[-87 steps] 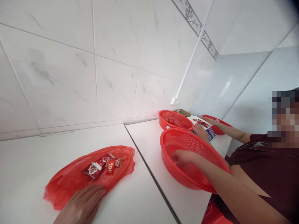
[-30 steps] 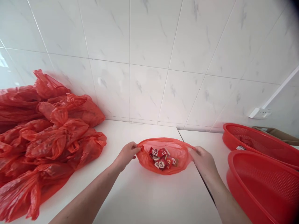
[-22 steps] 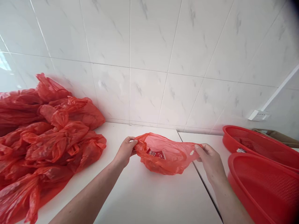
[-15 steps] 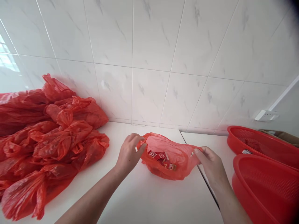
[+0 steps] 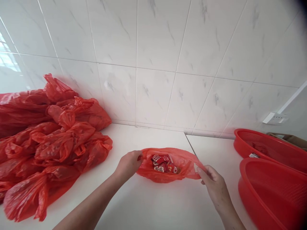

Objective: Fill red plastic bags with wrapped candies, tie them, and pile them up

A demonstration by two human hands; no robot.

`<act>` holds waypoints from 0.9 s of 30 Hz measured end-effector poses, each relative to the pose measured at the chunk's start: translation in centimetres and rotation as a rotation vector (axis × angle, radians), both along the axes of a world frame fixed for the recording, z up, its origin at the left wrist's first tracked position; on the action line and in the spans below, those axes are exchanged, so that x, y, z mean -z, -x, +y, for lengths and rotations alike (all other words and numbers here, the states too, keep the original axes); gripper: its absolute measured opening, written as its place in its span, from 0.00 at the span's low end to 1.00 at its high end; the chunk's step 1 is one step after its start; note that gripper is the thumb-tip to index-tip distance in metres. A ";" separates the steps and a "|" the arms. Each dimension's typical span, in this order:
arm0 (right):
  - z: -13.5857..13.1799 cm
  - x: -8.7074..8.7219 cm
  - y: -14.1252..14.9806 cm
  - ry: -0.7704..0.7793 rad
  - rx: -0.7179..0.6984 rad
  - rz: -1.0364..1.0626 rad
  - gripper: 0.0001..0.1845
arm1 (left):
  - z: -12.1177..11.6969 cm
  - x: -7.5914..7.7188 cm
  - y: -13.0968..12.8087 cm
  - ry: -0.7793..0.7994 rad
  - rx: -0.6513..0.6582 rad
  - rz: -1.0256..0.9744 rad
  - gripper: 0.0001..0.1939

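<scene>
Red everywhere: the thin bag (image 5: 168,166) in the middle is a see-through red, and the small packets (image 5: 163,162) inside show red with white patterns. On the left, a heap of bags (image 5: 48,143) in the same glossy red. Two red mesh baskets (image 5: 271,179) on the right. The table (image 5: 153,204) is plain white; the wall tiles (image 5: 153,64) are white with faint grey veins.

left hand (image 5: 129,164) pinching, right hand (image 5: 214,185) pinching
</scene>
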State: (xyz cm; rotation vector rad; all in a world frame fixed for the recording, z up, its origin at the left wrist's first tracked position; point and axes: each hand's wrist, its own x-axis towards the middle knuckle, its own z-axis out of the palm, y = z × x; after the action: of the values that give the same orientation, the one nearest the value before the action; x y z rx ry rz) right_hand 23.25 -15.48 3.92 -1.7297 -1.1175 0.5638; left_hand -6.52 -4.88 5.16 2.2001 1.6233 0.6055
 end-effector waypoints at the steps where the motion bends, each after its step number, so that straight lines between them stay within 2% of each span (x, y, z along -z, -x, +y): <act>1: 0.1 -0.3 0.0 -0.007 0.047 0.009 0.20 | -0.2 -0.6 -0.2 -0.016 -0.012 -0.094 0.08; 3: 0.5 -1.4 0.1 -0.063 0.129 0.043 0.19 | -0.3 -2.3 -0.7 -0.030 -0.033 -0.382 0.10; 6: 2.0 -3.6 0.1 -0.271 0.202 0.166 0.18 | 0.1 -5.4 -1.6 0.028 -0.007 -0.868 0.08; 9: 3.9 -6.0 -0.1 -0.474 0.165 0.446 0.15 | 1.3 -8.8 -2.5 0.118 0.078 -1.217 0.05; 12: 5.4 -8.4 -0.4 -0.557 0.016 0.720 0.12 | 2.8 -11.6 -3.1 0.146 0.127 -1.394 0.04; 16: 6.3 -10.7 -0.3 -0.599 -0.143 0.741 0.10 | 4.4 -13.7 -3.1 0.130 0.167 -1.437 0.04; 19: 6.3 -10.6 -0.3 -0.601 -0.194 0.643 0.11 | 4.4 -13.6 -2.2 0.084 0.212 -1.423 0.06; 21: 5.9 -9.3 -0.7 -0.545 -0.217 0.588 0.13 | 3.8 -12.6 -0.8 0.089 0.232 -1.351 0.09; 24: 4.8 -5.5 -2.0 -0.436 -0.192 0.595 0.21 | 2.3 -9.5 2.2 0.112 0.213 -1.196 0.22; 27: 3.6 -0.8 -2.8 -0.236 -0.223 0.655 0.31 | 1.1 -5.1 5.2 0.170 0.143 -0.965 0.33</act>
State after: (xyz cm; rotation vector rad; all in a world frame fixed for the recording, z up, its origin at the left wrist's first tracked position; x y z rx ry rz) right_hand 26.07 -11.86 4.69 -1.0958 -0.8574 1.0044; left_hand -11.70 -3.82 10.30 1.4755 0.9425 1.1840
